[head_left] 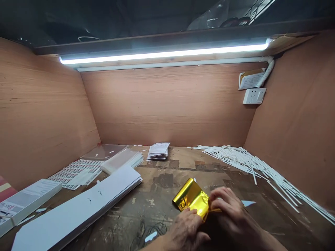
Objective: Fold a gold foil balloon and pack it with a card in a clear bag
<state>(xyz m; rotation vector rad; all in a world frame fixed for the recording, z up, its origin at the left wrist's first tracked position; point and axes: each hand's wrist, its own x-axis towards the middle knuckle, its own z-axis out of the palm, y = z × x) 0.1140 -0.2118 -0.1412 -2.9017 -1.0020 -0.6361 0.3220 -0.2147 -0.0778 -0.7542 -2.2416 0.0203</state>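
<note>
A shiny sheet of gold foil (200, 204), partly rolled at its far left end, lies on the worktable in front of me. My left hand (186, 228) presses its curled fingers onto the near edge of the foil. At the foil's right end, my right hand (231, 212) pinches a crumpled strip between thumb and fingers. Beside the right hand a pale pointed piece (248, 203) sticks out, partly hidden. A small white scrap (151, 236) lies left of my left hand, near a dark tangle of thread (141, 232).
Long white cardboard sheets (78, 205) are stacked at left, beside a white box (31, 200), printed label sheets (78, 172) and clear plastic sleeves (123, 160). Small cards (158, 151) stand at the back. Many white strips (251, 164) spread along the right wall. A lamp tube (162, 55) hangs above.
</note>
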